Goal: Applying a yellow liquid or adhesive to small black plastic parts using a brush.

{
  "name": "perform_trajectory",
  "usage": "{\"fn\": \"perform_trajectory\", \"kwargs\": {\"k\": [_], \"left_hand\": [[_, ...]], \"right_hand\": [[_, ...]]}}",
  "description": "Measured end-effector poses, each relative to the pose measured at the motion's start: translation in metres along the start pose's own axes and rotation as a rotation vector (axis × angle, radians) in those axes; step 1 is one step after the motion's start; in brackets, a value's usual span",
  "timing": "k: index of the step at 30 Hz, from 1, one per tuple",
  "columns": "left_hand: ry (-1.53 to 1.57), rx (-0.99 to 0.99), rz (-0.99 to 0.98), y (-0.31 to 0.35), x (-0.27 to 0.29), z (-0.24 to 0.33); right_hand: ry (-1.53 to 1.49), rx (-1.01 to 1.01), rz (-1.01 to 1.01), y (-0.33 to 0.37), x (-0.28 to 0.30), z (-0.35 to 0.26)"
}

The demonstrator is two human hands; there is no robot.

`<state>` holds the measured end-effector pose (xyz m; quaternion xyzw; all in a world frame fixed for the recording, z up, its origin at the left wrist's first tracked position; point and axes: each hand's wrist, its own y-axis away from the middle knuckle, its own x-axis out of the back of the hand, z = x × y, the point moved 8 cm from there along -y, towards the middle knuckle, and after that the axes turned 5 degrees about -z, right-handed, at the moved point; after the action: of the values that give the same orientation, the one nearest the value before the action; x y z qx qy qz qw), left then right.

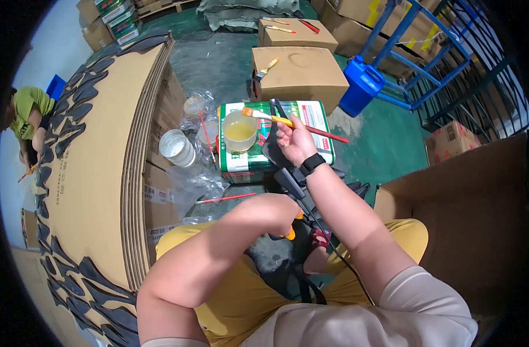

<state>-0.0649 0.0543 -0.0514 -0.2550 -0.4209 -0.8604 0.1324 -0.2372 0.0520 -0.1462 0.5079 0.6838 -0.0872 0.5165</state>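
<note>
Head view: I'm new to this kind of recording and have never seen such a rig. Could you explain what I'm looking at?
There is no machine here: someone works bare-handed. The picture comes from a wide fisheye camera worn on that person's head, looking down, so straight edges bend. The right grip, a bare hand, holds a paintbrush, yellow ahead of the hand and red behind it. The left grip bends away; its fingers are hidden, so I can't tell what it holds. In front stands a green-and-white container with a clear tub of yellowish liquid on it. To the left, dark curved pieces lie on stacked cardboard.
</note>
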Motion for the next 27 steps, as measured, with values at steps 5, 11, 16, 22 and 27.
{"fn": "perform_trajectory", "kwargs": {"k": [5,11,16,22,27], "left_hand": [[0.165,0.093,-0.017,0.008,0.009,-0.011],[-0.033,0.236,0.325,0.003,0.035,-0.055],[-0.08,0.326,0.48,-0.014,0.042,-0.088],[-0.08,0.367,0.545,-0.037,0.047,-0.109],[-0.065,0.399,0.474,-0.044,0.047,-0.113]], "right_hand": [[-0.063,0.096,-0.083,0.023,0.025,-0.06],[0.894,0.455,0.103,0.086,0.049,-0.14],[1.244,0.478,-0.011,0.081,0.028,-0.111],[1.617,0.598,-0.196,0.095,0.02,-0.092],[1.581,0.537,-0.275,0.111,0.011,-0.096]]}}
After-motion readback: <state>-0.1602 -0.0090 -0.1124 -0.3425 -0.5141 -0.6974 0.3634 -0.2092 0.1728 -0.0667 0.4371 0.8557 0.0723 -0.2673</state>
